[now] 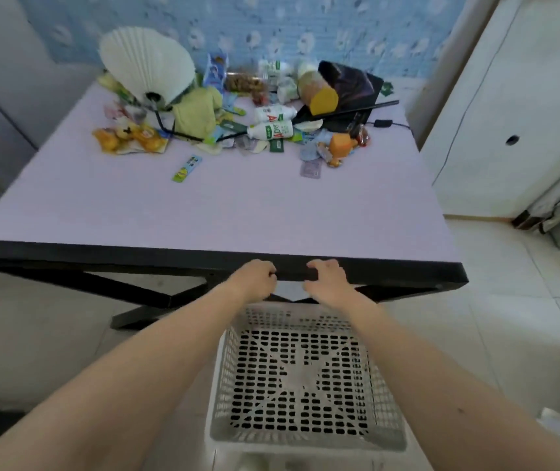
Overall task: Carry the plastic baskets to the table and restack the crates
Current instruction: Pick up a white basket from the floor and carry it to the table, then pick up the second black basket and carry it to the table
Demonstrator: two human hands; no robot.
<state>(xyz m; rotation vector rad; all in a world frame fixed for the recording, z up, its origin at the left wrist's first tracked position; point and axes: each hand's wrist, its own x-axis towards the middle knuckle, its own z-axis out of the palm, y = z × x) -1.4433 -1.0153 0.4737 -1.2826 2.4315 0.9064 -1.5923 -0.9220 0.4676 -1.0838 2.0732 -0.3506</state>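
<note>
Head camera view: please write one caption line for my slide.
The left hand and right hand grip the far rim of a white perforated basket before a cluttered lilac table.

Lower white bottle (270, 131), lying on its side at 12 o'clock on the table (203, 212): large letters "AD". The small green print beside them is too blurred to read. Upper white bottle (275, 113), just at its 12 o'clock: red "A" legible, rest not. Green sachet (186, 168) at 8 o'clock of the bottles and blue packet (215, 71) at 11 o'clock: printed, unreadable. Other wrappers: no legible text.
</note>
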